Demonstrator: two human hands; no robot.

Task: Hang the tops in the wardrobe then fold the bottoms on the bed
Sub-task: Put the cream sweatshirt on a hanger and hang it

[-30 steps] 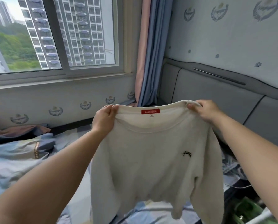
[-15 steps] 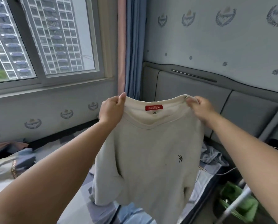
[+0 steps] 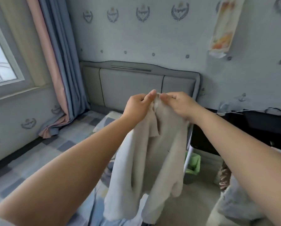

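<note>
A cream sweatshirt [image 3: 154, 162] hangs folded lengthwise in front of me, its two shoulders brought together at the top. My left hand [image 3: 139, 106] pinches one shoulder and my right hand [image 3: 179, 104] pinches the other, the two hands almost touching. The sleeves and hem dangle over the edge of the bed [image 3: 58, 150], which has a blue and grey checked cover. No wardrobe is in view.
A grey padded headboard [image 3: 131, 85] stands behind the hands. Pink and blue curtains [image 3: 58, 66] hang at the left by the window. A green bin [image 3: 192, 163] sits on the floor right of the bed, beside a dark desk [image 3: 250, 129].
My hands have come together, folding the spread sweatshirt in half so its label and front are hidden. My view has swung right, away from the window toward the headboard.
</note>
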